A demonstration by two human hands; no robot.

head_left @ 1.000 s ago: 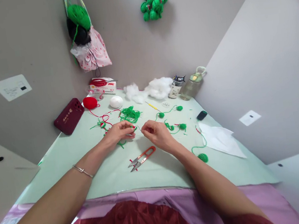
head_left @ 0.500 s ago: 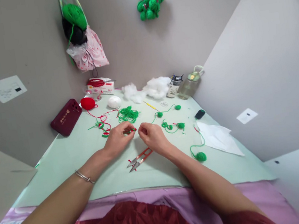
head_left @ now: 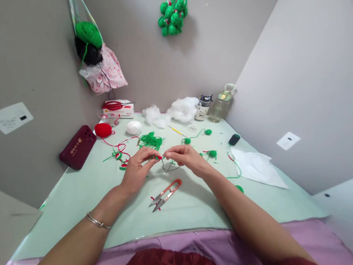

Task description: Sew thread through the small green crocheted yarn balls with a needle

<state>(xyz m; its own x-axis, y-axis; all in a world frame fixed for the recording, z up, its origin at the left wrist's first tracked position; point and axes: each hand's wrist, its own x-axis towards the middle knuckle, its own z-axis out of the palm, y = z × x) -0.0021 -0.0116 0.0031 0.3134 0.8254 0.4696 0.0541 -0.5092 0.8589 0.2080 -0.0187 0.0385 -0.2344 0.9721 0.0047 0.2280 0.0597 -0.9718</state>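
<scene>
"What are the fingers doing?"

"On the left hand (head_left: 140, 166), thumb and forefinger pinch a small red-and-green yarn piece (head_left: 158, 157). The right hand (head_left: 185, 157) has its fingertips close together just beside it; whether they grip anything, I can't tell."

"And under them?"

"A thin dark strand (head_left: 172, 169) loops below the right fingers, over the counter (head_left: 192, 214)."

"Which step is this?"

"Fine threading or stitching on that piece, I'd judge. The next move seems to call for a steady left pinch and a strand free of snags."

"Farther out?"

"Orange-handled snips (head_left: 166, 195) lie nearer the body; a green yarn tangle (head_left: 151, 141) lies beyond."

"Any writing?"

"Gold characters on the maroon phone (head_left: 77, 148), too small to read. The white box (head_left: 126, 110) has red print and dark lettering, also illegible. No brand I can name."
</scene>
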